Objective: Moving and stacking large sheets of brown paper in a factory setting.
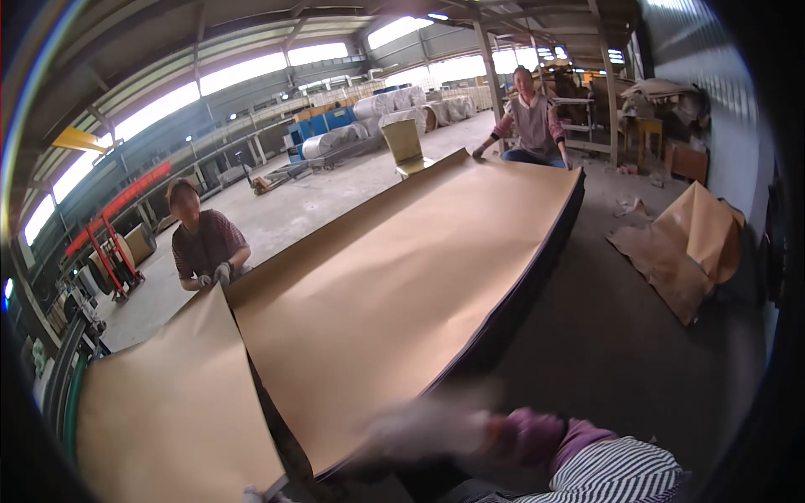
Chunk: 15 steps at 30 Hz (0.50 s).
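Brown kraft paper in one long wide sheet (402, 277) lies spread over a low dark-edged stack (537, 277), running away from you toward the far end of the hall. Your right hand (423, 432), blurred with motion, sits at the near edge of that sheet, touching or just over it; you cannot tell how far its fingers are open or whether they grip the paper. Your left hand is barely in view at the bottom edge. A second brown paper sheet (168, 411) lies to your left. One co-worker's gloved hand (222, 272) holds the sheet's left side; another person's hand (479, 153) presses its far corner.
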Motion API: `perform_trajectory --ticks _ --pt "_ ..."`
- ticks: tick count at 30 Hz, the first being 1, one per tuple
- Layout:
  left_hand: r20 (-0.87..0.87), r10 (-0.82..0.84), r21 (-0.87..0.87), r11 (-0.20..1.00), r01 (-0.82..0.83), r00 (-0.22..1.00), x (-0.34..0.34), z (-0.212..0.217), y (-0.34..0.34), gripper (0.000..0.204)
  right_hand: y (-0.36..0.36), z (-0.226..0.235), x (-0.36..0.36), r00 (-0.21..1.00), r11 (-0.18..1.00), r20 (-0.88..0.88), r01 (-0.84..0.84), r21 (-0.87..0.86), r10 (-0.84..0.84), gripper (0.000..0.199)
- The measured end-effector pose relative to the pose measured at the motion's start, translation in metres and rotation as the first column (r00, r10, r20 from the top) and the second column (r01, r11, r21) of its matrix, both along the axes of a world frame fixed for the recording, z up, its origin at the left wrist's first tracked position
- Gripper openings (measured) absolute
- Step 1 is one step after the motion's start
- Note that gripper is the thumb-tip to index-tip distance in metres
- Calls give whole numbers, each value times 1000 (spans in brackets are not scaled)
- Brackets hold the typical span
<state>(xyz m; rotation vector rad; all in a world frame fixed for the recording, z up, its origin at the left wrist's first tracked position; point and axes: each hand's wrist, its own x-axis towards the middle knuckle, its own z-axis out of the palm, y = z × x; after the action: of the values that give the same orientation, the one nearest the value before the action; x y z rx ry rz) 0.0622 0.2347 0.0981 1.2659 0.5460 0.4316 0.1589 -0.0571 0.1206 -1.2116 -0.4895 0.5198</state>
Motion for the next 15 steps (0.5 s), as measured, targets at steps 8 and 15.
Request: perform_trajectory --ticks 8,15 --pt "17 -102 359 929 89 995 14 -60 -52 44 140 -38 -54 949 986 -304 123 113 -83 28" --pt "29 -89 -271 958 93 996 -20 -67 10 55 71 -101 -6 989 972 -60 120 -203 -135 27"
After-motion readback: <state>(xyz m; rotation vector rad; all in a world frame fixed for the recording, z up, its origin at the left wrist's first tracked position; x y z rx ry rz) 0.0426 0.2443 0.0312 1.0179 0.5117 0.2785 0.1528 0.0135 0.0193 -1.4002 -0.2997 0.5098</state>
